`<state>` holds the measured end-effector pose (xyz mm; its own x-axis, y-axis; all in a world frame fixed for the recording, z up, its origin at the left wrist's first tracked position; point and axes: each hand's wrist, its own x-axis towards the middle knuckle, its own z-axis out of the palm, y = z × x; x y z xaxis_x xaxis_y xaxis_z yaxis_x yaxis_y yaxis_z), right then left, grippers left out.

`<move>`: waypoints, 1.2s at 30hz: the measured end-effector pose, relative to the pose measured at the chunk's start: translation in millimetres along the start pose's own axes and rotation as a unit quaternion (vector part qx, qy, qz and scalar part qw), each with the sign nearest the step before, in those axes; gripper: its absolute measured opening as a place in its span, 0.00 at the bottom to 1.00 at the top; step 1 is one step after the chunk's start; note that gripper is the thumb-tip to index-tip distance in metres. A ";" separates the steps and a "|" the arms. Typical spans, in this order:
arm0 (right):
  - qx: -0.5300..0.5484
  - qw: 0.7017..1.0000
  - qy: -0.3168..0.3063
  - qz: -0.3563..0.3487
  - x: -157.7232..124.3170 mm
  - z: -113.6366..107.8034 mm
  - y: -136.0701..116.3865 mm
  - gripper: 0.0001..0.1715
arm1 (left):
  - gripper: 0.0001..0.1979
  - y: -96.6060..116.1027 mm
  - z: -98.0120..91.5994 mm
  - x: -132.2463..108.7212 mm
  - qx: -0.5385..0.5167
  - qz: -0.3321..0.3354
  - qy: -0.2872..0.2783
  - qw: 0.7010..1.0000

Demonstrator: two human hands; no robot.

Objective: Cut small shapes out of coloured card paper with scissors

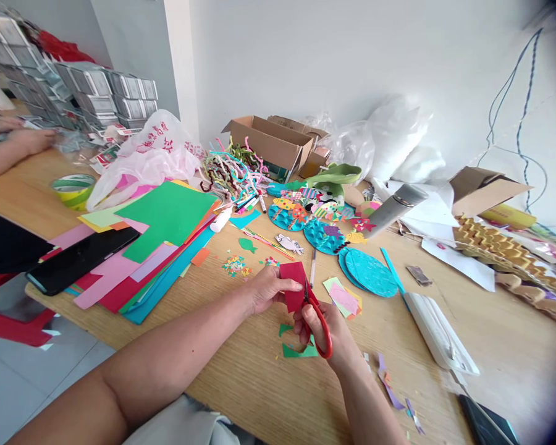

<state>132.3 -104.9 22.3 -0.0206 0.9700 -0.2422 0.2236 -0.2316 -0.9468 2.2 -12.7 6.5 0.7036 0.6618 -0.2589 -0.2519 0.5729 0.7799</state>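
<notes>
My left hand point(266, 289) pinches a small piece of dark red paper point(293, 283) above the wooden table point(241, 371). My right hand point(322, 330) is closed through the red handles of a pair of scissors point(317, 318), whose blades meet the right edge of the red paper. Green paper scraps point(299, 351) lie on the table just under my hands. A small stack of pink, yellow and green cut shapes point(343, 298) rests to the right of the scissors.
A fan of coloured paper sheets point(162, 247) and a black phone point(81, 259) lie at left. Teal decorated discs point(368, 272), pipe cleaners point(229, 170), cardboard boxes point(269, 142), a tape roll point(74, 188) and a white case point(438, 334) crowd the table. Another person's arm point(9, 151) is far left.
</notes>
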 end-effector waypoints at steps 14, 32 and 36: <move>-0.012 0.999 -0.048 -0.017 -3.9 -5.7 -3.7 0.33 | 0.16 2.7 -4.4 1.0 -0.007 -0.024 0.000 1.000; 0.003 0.997 -0.079 -0.018 -3.8 -9.8 -3.9 0.33 | 0.16 4.9 -4.0 0.2 -0.016 -0.030 -0.007 0.999; -0.004 0.997 -0.075 -0.016 -4.2 -10.1 -4.4 0.34 | 0.16 4.9 -4.5 0.5 -0.018 -0.027 -0.010 0.999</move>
<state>141.2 -107.2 29.6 -0.1738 0.9547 -0.2414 0.2289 -0.1993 -0.9528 -1.6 -7.4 7.6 0.7304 0.6193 -0.2879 -0.2368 0.6250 0.7438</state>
